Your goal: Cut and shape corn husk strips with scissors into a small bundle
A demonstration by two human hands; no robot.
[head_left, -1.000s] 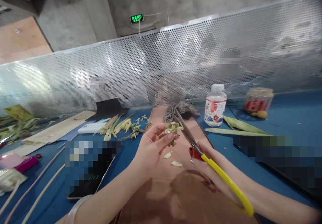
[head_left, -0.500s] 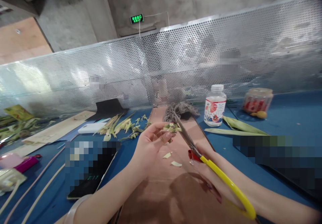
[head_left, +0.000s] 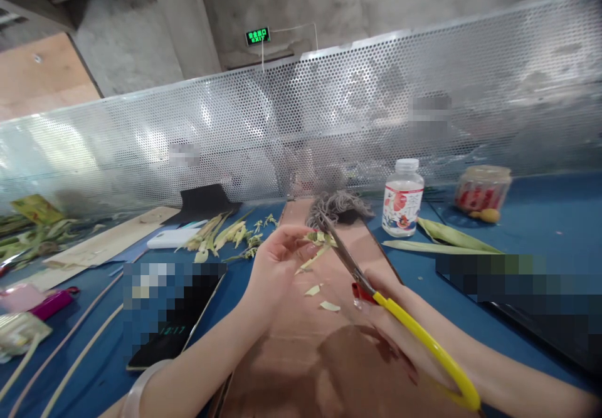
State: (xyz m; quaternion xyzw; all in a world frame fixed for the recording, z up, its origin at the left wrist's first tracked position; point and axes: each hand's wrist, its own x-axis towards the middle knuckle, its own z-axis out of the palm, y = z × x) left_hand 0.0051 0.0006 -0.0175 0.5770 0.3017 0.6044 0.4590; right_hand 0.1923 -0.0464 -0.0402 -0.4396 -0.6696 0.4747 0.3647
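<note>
Between the fingertips of my left hand (head_left: 277, 264) is a small pale-green woven leaf piece (head_left: 320, 239), with a thin strip hanging down from it. My right hand (head_left: 383, 305) grips scissors (head_left: 352, 261) with yellow handles, its fingers wrapped round them. Their blades point up and to the left, close beside the leaf piece; whether they touch it I cannot tell. Below lie two small leaf scraps (head_left: 330, 306) on the brown board (head_left: 301, 343). A bundle of grey yarn (head_left: 341, 208) sits at the board's far end, behind the blade tips.
A white-capped bottle (head_left: 402, 202) and a jar (head_left: 483, 189) stand at the back right, with long green leaves (head_left: 456, 236) in front. At left are a phone (head_left: 176, 321), leaf pieces (head_left: 230, 236) and cables (head_left: 78, 355). A perforated metal screen (head_left: 301, 117) closes off the back.
The leaf piece has turned in my left fingers, and a thin strip now hangs from it. My left hand has shifted slightly; the scissors have hardly moved.
</note>
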